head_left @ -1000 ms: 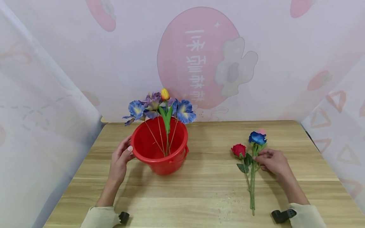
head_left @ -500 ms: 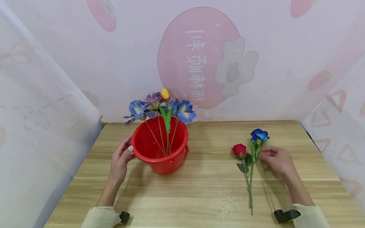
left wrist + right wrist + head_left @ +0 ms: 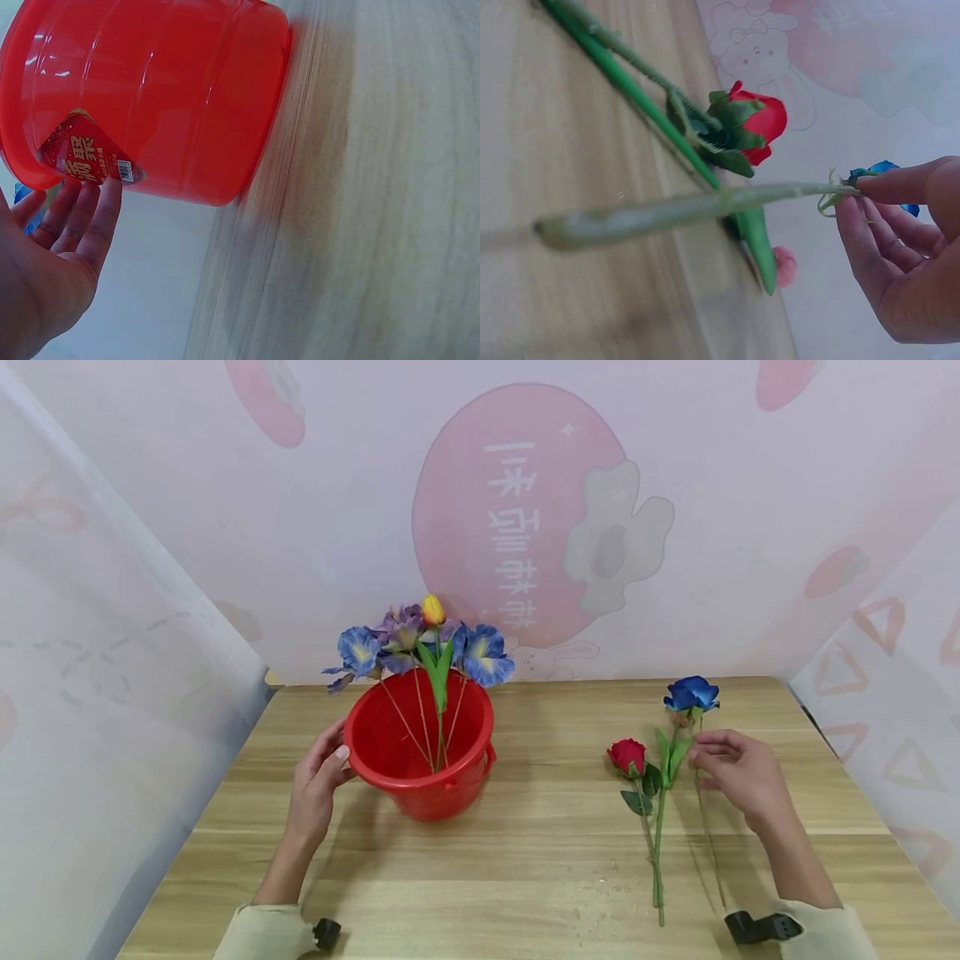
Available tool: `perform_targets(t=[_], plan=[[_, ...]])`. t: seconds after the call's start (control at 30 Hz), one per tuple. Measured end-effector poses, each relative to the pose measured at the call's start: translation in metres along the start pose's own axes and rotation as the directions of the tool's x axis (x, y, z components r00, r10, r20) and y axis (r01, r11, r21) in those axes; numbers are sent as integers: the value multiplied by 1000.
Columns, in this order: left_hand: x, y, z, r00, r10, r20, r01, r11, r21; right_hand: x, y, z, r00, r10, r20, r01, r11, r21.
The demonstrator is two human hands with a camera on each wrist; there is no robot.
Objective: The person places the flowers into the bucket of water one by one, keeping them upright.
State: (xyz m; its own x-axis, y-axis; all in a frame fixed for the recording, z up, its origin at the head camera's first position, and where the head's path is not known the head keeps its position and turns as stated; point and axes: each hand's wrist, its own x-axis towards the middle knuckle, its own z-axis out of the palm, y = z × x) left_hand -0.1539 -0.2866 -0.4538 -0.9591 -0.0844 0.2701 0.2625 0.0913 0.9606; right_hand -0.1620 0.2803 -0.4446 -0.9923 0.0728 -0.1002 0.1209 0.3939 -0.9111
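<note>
My right hand (image 3: 738, 777) pinches the stem of a blue rose (image 3: 692, 693) near its bloom, raised off the table; in the right wrist view its stem (image 3: 667, 214) points toward the camera. Beside it lie a red rose (image 3: 627, 757) and a green-leaved stem (image 3: 660, 852) whose pink bloom (image 3: 784, 266) shows in the right wrist view. My left hand (image 3: 315, 781) touches the outer left side of a red bucket (image 3: 435, 797), its fingers (image 3: 101, 225) nearly straight beneath the rim. Blue irises (image 3: 486, 656), purple blooms and a yellow tulip (image 3: 432, 610) stand in the bucket.
The wooden table (image 3: 525, 877) has water drops (image 3: 600, 889) in front of the flowers. A printed white backdrop (image 3: 337, 485) rises behind the table, with more sheeting on both sides. Black wrist cameras (image 3: 761, 928) sit near the sleeves.
My right hand has drawn the blue rose up and to the right, away from the green-leaved stem beside the red rose. The left hand and bucket stay in place.
</note>
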Motion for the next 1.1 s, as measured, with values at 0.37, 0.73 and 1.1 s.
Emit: perform_targets(t=[0.37,0.73,1.1], plan=[[0,-2,0,1000,-25,-13,25,999,23,-8,-17,0,993,-93,-70,95,995,27],[-1,0,0,1000,-18,-7,18,1000,15,-14,-35,4,979,-177,-102,183,982,51],[-1,1,-1,1000,-24,3,24,999,36,-20,-66,7,975,-203,-91,212,972,103]])
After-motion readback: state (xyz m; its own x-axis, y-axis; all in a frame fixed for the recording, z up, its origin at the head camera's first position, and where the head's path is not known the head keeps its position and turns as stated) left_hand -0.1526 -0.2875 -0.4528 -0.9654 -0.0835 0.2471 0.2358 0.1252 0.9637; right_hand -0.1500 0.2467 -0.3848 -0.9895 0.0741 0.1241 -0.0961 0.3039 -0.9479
